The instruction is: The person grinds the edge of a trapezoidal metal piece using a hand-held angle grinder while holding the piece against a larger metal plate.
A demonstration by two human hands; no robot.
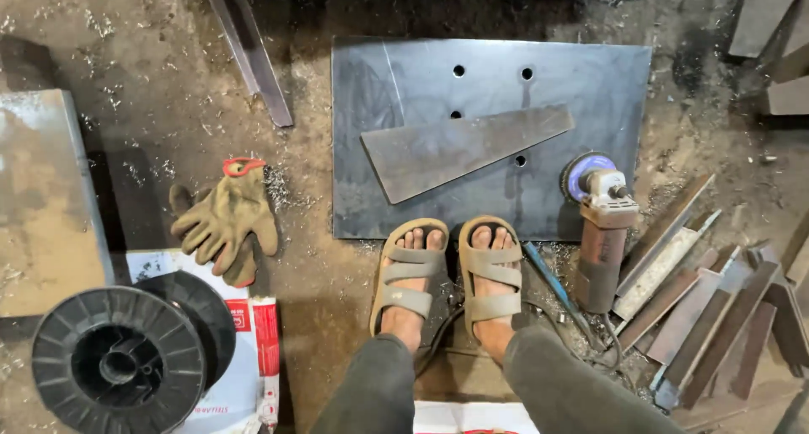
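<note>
Neither of my hands shows in the head view. I look straight down at my two feet in tan sandals (447, 274), toes on the near edge of a dark steel plate (590, 80) with several drilled holes. A tapered wedge of steel (459, 150) lies across the plate. An angle grinder (600, 223) rests at the plate's right corner, its disc up on the plate and its cable trailing back past my right foot. A pair of worn work gloves (226, 219) lies on the dirty floor to the left.
Cut steel strips (708, 308) are piled at the right. A black wire spool (126, 362) sits on a white and red bag (253, 350) at lower left. A flat metal sheet (42, 198) lies at far left, an angle bar (249, 50) at top.
</note>
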